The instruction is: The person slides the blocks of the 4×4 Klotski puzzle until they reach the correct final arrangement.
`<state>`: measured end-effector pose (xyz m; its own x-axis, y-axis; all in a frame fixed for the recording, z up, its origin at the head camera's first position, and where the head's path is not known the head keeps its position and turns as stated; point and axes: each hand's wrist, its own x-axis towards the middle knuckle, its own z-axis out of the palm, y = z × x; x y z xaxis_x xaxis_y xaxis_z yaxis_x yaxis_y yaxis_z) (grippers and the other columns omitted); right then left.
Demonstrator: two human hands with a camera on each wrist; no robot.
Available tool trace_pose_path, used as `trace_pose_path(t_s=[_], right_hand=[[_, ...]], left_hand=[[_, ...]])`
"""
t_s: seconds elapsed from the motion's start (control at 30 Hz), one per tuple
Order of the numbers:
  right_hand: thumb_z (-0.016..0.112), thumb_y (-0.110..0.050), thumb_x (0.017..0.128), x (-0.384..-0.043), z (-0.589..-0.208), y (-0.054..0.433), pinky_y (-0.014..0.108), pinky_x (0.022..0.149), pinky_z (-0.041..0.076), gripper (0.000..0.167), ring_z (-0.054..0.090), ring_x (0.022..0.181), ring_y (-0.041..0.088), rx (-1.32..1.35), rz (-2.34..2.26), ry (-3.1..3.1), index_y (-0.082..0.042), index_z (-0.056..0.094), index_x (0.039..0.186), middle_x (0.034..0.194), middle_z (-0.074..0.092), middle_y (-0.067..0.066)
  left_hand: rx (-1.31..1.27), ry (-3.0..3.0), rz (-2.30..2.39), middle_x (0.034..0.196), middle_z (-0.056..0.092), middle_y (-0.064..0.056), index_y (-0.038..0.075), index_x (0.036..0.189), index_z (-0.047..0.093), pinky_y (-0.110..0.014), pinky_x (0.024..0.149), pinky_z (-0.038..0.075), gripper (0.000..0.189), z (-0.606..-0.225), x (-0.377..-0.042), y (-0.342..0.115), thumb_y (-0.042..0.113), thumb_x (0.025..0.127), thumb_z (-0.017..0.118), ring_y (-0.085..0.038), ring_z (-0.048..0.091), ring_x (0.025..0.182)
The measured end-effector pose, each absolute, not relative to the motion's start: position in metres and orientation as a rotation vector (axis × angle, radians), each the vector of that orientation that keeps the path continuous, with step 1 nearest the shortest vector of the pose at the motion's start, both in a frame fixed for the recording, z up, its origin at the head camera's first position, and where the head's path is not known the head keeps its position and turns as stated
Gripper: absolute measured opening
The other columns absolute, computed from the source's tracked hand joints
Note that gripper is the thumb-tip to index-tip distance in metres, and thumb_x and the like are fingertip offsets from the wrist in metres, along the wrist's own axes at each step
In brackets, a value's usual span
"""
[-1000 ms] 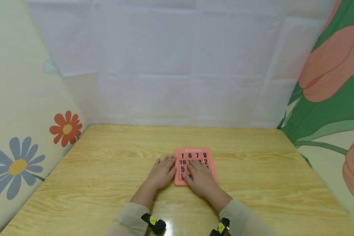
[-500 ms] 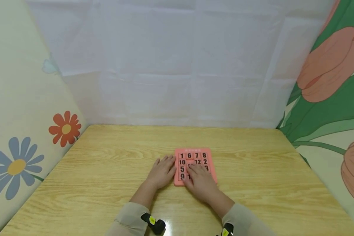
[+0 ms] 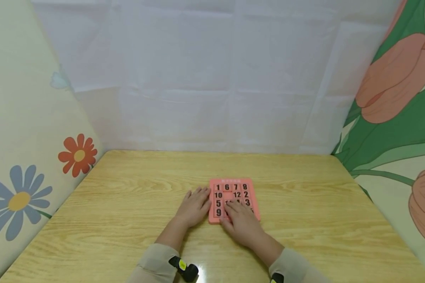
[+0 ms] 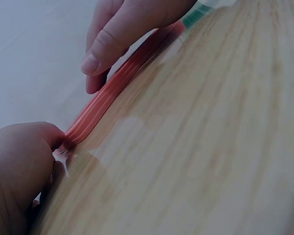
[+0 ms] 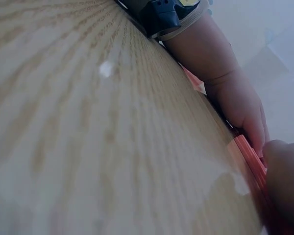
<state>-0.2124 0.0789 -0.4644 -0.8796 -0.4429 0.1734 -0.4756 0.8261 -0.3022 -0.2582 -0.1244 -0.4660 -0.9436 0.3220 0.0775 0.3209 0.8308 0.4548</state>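
1. Head view: the pink number sliding puzzle [image 3: 231, 181] lies flat on the tabletop [image 3: 109, 220]. Its gap [image 3: 228, 195] sits just near of tile 6 [image 3: 227, 187].
2. Same view: the right hand [image 3: 245, 224] grips nothing, its fingers stretched over the near right tiles, one fingertip on tile 11 [image 3: 227, 202], just near of the gap. I'd press lightly and slide straight along the column, since a skewed push could jam the tile.
3. Same view: the left hand [image 3: 193, 208] lies relaxed, holding nothing, against the puzzle's left edge. That makes a decent brace; it should only resist drift.
4. Left wrist view: the right thumb hangs by the near edge. I can't tell whether it touches; best to spare the tiles its weight.
5. Right wrist view: the right fingertips don't show, so I'd judge the push from above.
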Motion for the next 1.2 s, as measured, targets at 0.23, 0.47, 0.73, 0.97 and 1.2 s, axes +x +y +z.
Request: trace_pose_path(t_s=[0.23,0.47,0.73,0.97,1.2], right_hand=[[0.044,-0.042,0.102,-0.215,-0.464,0.078,0.047,0.122,0.025,0.054,0.04,0.143,0.029,0.71,0.541,-2.9,-0.007,0.052,0.142,0.148,0.051,0.01],[0.043,-0.04,0.103,-0.229,-0.461,0.074,0.048,0.121,0.028,0.053,0.041,0.142,0.032,0.69,0.51,-2.888,-0.004,0.053,0.139,0.147,0.05,0.014],[0.038,-0.046,0.104,-0.251,-0.457,0.067,0.047,0.123,0.023,0.061,0.03,0.148,0.031,0.622,0.489,-2.981,-0.003,0.045,0.146,0.155,0.041,0.013],[0.035,-0.051,0.103,-0.26,-0.455,0.063,0.049,0.124,0.02,0.064,0.028,0.149,0.031,0.58,0.461,-3.044,-0.005,0.043,0.147,0.155,0.04,0.012],[0.038,-0.05,0.103,-0.256,-0.457,0.065,0.048,0.123,0.022,0.062,0.031,0.148,0.03,0.592,0.471,-3.038,-0.005,0.047,0.145,0.153,0.043,0.011]], left_hand=[[0.529,3.002,0.746,0.156,0.039,-0.015,0.005,0.15,0.039,-0.056,0.124,0.011,0.052,-0.468,-0.259,-0.125,0.031,0.105,0.041,-0.034,0.027,0.149],[0.536,3.002,0.746,0.155,0.039,-0.015,0.005,0.149,0.04,-0.056,0.124,0.012,0.052,-0.466,-0.259,-0.125,0.03,0.104,0.041,-0.034,0.028,0.148],[0.543,3.007,0.747,0.154,0.041,-0.016,0.004,0.148,0.041,-0.057,0.123,0.013,0.051,-0.466,-0.258,-0.124,0.029,0.104,0.042,-0.035,0.029,0.148],[0.535,3.001,0.755,0.154,0.04,-0.016,0.004,0.149,0.041,-0.057,0.123,0.013,0.051,-0.467,-0.258,-0.124,0.029,0.104,0.042,-0.035,0.029,0.148],[0.533,3.005,0.747,0.154,0.041,-0.016,0.004,0.149,0.041,-0.057,0.123,0.013,0.051,-0.467,-0.258,-0.124,0.029,0.104,0.042,-0.035,0.029,0.148]])
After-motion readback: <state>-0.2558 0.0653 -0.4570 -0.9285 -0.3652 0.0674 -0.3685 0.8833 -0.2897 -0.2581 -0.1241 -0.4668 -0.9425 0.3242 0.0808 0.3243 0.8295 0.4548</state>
